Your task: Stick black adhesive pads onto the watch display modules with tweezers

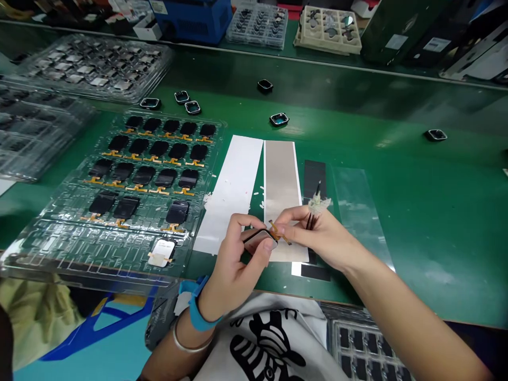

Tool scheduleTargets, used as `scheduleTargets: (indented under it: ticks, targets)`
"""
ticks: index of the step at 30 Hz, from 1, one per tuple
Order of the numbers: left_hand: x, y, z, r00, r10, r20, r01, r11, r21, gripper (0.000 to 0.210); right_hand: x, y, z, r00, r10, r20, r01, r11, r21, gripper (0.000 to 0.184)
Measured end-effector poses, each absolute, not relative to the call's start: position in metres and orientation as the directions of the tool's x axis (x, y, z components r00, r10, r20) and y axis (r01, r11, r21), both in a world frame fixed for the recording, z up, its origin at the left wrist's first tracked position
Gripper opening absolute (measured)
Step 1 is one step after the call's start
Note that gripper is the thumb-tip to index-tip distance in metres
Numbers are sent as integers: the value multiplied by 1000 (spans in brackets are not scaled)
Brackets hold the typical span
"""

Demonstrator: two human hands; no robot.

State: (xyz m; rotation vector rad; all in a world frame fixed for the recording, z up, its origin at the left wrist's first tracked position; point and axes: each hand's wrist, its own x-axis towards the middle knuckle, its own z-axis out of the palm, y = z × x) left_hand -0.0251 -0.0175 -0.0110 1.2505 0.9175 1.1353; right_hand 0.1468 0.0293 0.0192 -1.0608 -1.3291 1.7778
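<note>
Between the thumb and fingers of my left hand (244, 254) is a small display module (260, 241), its pale back up and its edge black. From its right side comes an orange flex cable (274, 230), pinched by the fingertips of my right hand (313, 230). Dark tweezers (310, 221) are tucked in my right hand, pointing up, with a crumpled whitish wad (318, 204) round them. Under my hands lies a beige strip sheet (280, 174); left of it is a white sheet (240, 174) with tiny scraps.
On the left, a clear tray (83, 233) holds rows of black display modules (138, 175) and one white-backed module (162, 252). Several watch frames (280, 119) lie farther back. Stacked trays (95, 66) stand at the back left. A clear film (361, 211) lies on the right.
</note>
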Motion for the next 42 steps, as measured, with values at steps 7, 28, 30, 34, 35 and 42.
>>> scheduleTargets:
  ticks: [7, 28, 30, 34, 35, 42]
  targets:
    - [-25, -18, -15, 259, 965, 48, -94, -24, 995, 7, 148, 23, 10, -471, 832, -292, -146, -401, -905, 14]
    - [-27, -19, -17, 311, 951, -1, -122, 41, 992, 7, 142, 14, 14, -248, 965, -85, 135, -52, -990, 11]
    - [-27, -19, -17, 320, 947, 10, -127, 32, 991, 7, 141, 14, 15, -266, 960, -90, 92, -67, -993, 10]
    - [-28, -20, -17, 318, 948, 0, -108, 37, 993, 10, 141, 13, 18, -309, 945, -107, 31, -103, -994, 9]
    - [-28, -20, -17, 319, 948, -9, -101, 43, 994, 11, 141, 13, 18, -309, 944, -112, 32, -107, -994, 9]
    - [-26, -18, -16, 325, 946, -4, -117, 45, 992, 6, 141, 12, 16, -277, 955, -105, 118, -74, -990, 9]
